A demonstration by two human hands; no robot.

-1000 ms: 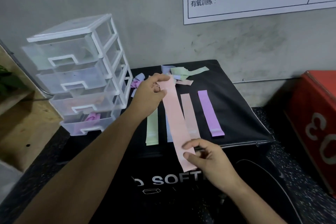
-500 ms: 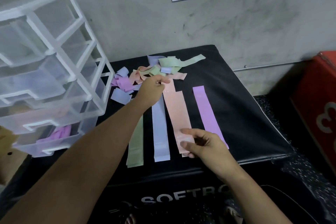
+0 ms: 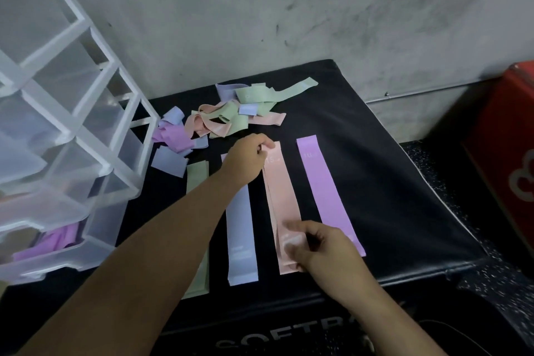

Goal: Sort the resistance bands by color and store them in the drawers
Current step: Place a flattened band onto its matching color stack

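We hold the pink band by its two ends. The left hand pinches the far end and the right hand pinches the near end, with the fingers curled on it. The band lies flat on the black bench, on other pink ones as it seems, and its long axis runs from 12 to 6 o'clock. It lies in a row with the green band, the blue band and the purple band, all parallel.

The unsorted pile is at 11 o'clock from the pink band, just beyond the left hand, so we judge this hand is nearer for the next pick. The drawer unit stands at 9 o'clock, and its bottom drawer has purple bands inside.

On the pink band we read "15" near the far end. The print on the purple one is too faint. On the bench front we read "SOFT", and the rest is hidden.
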